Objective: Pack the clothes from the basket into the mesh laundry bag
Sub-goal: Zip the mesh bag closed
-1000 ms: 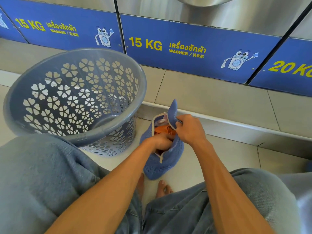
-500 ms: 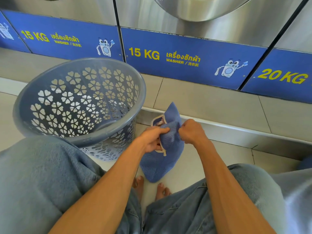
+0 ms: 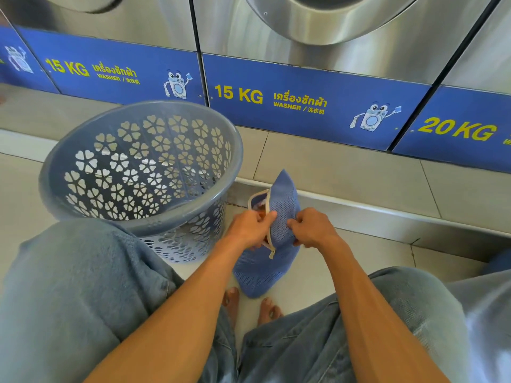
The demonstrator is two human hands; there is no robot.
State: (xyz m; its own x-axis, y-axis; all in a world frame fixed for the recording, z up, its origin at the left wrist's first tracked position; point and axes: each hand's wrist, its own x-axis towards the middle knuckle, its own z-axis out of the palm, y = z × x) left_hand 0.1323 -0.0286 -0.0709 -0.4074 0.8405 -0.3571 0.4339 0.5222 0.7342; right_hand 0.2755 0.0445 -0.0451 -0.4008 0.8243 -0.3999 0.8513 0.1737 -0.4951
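Note:
A blue mesh laundry bag (image 3: 282, 205) with a pale zipper stands on the floor between my knees. A sliver of orange cloth shows inside its opening. My left hand (image 3: 250, 229) pinches the left edge of the zipper opening. My right hand (image 3: 311, 226) grips the bag's right side. The zipper pull dangles just below my hands. The grey-blue plastic basket (image 3: 83, 205) with flower cut-outs sits to the left; I see no clothes inside it.
Steel washing machines (image 3: 154, 26) with blue 15 KG and 20 KG labels line the back, on a tiled step (image 3: 345, 175) with a metal edge. My knees in blue jeans and my bare feet (image 3: 250, 305) fill the foreground.
My left hand came out of the bag's mouth and now pinches its zipper edge. The opening has narrowed, hiding most of the orange cloth. The camera tilted up.

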